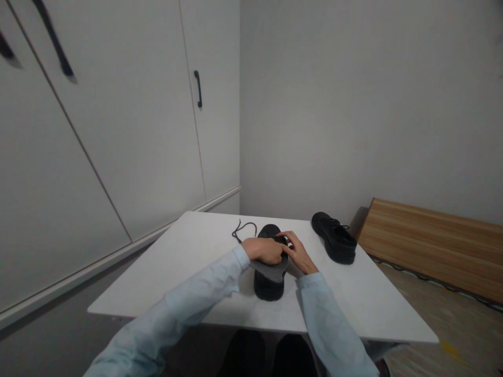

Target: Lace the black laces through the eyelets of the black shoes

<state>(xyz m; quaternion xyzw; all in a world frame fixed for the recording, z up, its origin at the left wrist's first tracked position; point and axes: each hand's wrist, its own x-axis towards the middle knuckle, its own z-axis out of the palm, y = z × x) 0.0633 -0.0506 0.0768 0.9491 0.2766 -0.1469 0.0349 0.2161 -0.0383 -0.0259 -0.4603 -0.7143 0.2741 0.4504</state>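
A black shoe [269, 291] stands on the white table [188, 267] in front of me, toe pointing away and heel towards me. A grey flat piece that looks like an insole [272, 270] sticks out over the shoe's opening, above the heel. My left hand [266, 250] is closed over it, its fingertips hidden inside or behind the shoe's edge. From the right, my right hand [295, 252] holds the upper's edge with bent fingers and thumb, close to the left fingertips. A loose black shoelace [244, 226] trails off the shoe's left side onto the table.
A second black shoe [334, 238], laced, stands at the table's right back. White cupboards [157, 131] with dark handles line the left, and a grey wall is behind. A wood-grain board [432, 246] leans at the right, beyond the table.
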